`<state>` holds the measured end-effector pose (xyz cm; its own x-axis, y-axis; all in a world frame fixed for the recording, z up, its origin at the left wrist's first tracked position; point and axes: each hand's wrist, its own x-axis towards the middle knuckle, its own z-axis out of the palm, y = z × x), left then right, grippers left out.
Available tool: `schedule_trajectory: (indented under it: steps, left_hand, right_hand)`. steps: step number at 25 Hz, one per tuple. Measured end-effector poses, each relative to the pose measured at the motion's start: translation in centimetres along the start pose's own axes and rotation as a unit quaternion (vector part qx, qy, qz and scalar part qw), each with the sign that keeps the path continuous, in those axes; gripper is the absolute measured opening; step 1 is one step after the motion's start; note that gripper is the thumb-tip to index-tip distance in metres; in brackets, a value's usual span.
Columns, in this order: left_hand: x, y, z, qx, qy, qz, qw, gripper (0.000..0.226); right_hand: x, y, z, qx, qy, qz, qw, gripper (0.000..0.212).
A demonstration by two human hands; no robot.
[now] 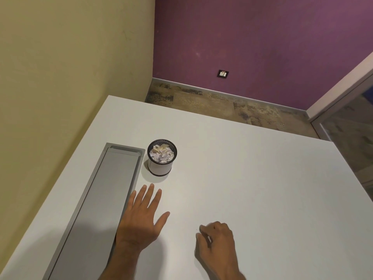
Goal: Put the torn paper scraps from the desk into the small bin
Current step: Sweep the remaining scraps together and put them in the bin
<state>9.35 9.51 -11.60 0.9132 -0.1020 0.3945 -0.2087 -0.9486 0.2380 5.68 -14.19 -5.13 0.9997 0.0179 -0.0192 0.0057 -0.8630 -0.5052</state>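
A small round mesh bin (pixel 160 167) with a white wall and black rim stands on the white desk (pixel 252 178). Crumpled white and yellowish paper scraps (pixel 162 154) fill it close to the rim. My left hand (pixel 141 219) lies flat on the desk a little nearer than the bin, fingers spread, holding nothing. My right hand (pixel 217 241) rests on the desk to the right, fingers curled in; whether it holds a scrap is hidden. I see no loose scraps on the desk surface.
A long grey cable tray lid (pixel 101 209) is set into the desk left of the bin and my left hand. A cream wall runs along the left; the desk's far edge drops to a patterned floor (pixel 222 106). A glass partition (pixel 347 138) stands at right.
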Motion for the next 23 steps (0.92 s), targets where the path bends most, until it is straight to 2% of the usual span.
schedule_trajectory:
  steps: [6, 12, 18, 23]
  left_hand:
    - [0.0, 0.0, -0.1, 0.001, -0.013, 0.000, 1.000, 0.068]
    - [0.0, 0.0, -0.2, 0.006, -0.017, 0.001, 1.000, 0.068]
    - [0.0, 0.2, -0.5, 0.010, -0.024, -0.003, 1.000, 0.068]
    - [0.1, 0.3, -0.6, 0.010, -0.023, -0.003, 1.000, 0.067]
  right_hand:
    - [0.9, -0.5, 0.6, -0.001, -0.007, 0.002, 1.000, 0.010]
    - [1.5, -0.7, 0.6, -0.079, -0.016, -0.064, 0.995, 0.013]
    - [2.3, -0.3, 0.6, -0.124, -0.040, -0.098, 0.987, 0.015]
    - [4.3, -0.5, 0.8, -0.174, -0.037, -0.104, 0.979, 0.009]
